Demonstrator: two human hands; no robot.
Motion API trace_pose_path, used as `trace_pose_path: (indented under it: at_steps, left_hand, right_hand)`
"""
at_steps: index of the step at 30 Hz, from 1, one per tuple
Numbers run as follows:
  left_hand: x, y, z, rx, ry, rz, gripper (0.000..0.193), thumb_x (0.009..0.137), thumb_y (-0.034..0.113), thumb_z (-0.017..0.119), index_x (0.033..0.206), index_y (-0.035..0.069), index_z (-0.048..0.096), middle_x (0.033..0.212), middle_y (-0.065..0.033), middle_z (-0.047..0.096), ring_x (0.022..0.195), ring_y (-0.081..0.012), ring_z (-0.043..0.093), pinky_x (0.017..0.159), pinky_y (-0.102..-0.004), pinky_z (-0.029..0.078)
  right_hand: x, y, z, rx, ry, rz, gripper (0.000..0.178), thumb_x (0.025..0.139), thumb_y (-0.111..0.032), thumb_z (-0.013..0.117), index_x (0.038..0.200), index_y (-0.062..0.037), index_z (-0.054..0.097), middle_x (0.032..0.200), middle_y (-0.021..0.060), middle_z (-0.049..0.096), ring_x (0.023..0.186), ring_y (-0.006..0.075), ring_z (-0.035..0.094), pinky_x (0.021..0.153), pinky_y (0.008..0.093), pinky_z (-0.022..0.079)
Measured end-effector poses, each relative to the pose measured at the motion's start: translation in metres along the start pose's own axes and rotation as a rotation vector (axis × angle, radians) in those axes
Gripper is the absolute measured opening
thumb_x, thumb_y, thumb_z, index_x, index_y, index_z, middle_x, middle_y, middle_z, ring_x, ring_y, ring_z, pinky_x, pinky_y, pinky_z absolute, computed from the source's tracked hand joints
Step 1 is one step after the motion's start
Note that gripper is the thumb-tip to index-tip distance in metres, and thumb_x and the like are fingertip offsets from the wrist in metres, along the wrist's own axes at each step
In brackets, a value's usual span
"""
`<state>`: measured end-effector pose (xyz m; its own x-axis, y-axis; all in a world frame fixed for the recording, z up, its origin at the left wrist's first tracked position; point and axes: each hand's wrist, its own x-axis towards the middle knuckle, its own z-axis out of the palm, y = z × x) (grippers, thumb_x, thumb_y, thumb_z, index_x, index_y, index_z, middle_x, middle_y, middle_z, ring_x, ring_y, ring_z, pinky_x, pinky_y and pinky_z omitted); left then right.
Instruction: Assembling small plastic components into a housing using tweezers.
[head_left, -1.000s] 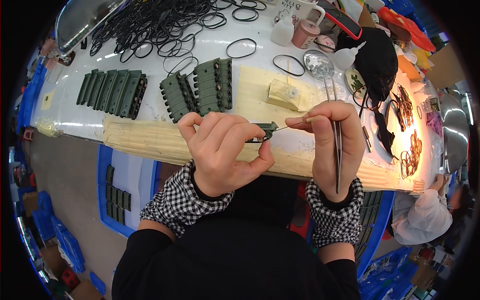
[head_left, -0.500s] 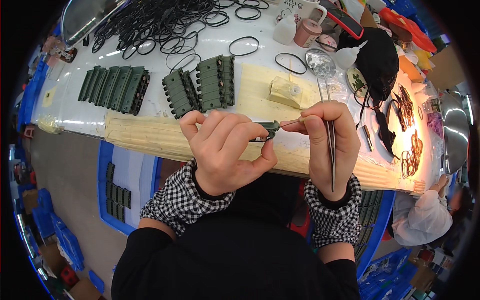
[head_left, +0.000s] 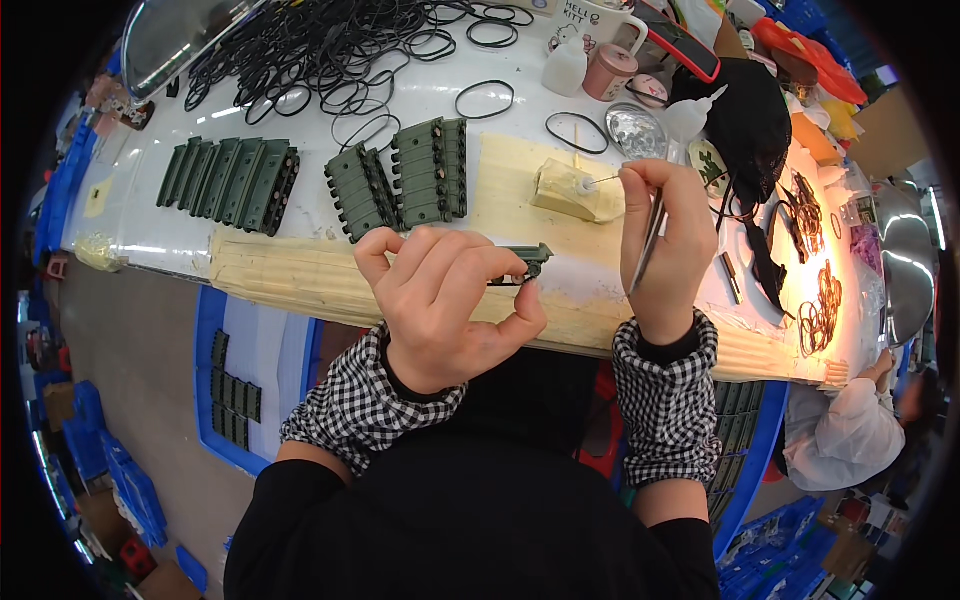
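My left hand is closed in a pinch on a dark green ridged plastic piece, its knobbed end sticking out past the fingertips; the rest is hidden by the fingers. My right hand pinches a thin needle-like stick and also keeps metal tweezers in its grip, tips pointing down. The stick's far end reaches a small whitish cup on a block wrapped in yellow tape. Left of the block stand rows of similar green segments, a near row and a taller one.
Another green row lies at the left. Black rubber bands are heaped at the back. A mug, a pink jar and a foil-like dish stand back right. A blue tray is below the table. A person sits at right.
My right hand has moved up and away from the green piece, taking the stick's tip to the cup on the taped block. My left hand has barely shifted.
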<state>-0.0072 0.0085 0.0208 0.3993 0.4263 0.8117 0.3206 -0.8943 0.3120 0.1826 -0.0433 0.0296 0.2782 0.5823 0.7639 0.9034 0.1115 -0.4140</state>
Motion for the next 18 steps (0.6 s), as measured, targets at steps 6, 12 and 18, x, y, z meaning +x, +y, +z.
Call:
trace_pose_path:
  at_steps: [6, 12, 18]
  left_hand:
    - [0.001, -0.001, -0.001, 0.014, 0.0, -0.009, 0.022, 0.058, 0.013, 0.072, 0.075, 0.014, 0.058, 0.069, 0.0005, 0.059, 0.064, -0.0171, 0.053, 0.077, -0.0316, 0.03]
    - [0.001, -0.002, 0.001, 0.02, -0.009, -0.019, 0.022, 0.059, 0.014, 0.072, 0.075, 0.014, 0.058, 0.069, 0.0007, 0.06, 0.063, -0.017, 0.053, 0.076, -0.0316, 0.03]
    - [0.002, 0.0, 0.003, -0.008, 0.0, -0.002, 0.022, 0.058, 0.014, 0.073, 0.076, 0.013, 0.059, 0.069, 0.0004, 0.059, 0.062, -0.0169, 0.053, 0.076, -0.0314, 0.029]
  right_hand:
    - [-0.002, -0.002, 0.0, -0.12, -0.142, 0.072, 0.017, 0.086, -0.011, 0.066, 0.098, -0.0012, 0.061, 0.084, 0.0126, 0.061, 0.07, 0.0262, 0.061, 0.061, 0.0334, 0.047]
    - [-0.01, -0.039, -0.033, 0.429, -0.188, 0.275, 0.024, 0.084, -0.007, 0.069, 0.104, 0.0037, 0.061, 0.089, 0.0149, 0.066, 0.085, 0.0222, 0.066, 0.069, 0.0287, 0.05]
    - [-0.007, -0.037, -0.039, 0.6, -0.355, 0.118, 0.017, 0.075, -0.004, 0.075, 0.09, 0.0002, 0.069, 0.085, 0.0098, 0.066, 0.075, 0.0198, 0.061, 0.065, 0.0279, 0.048]
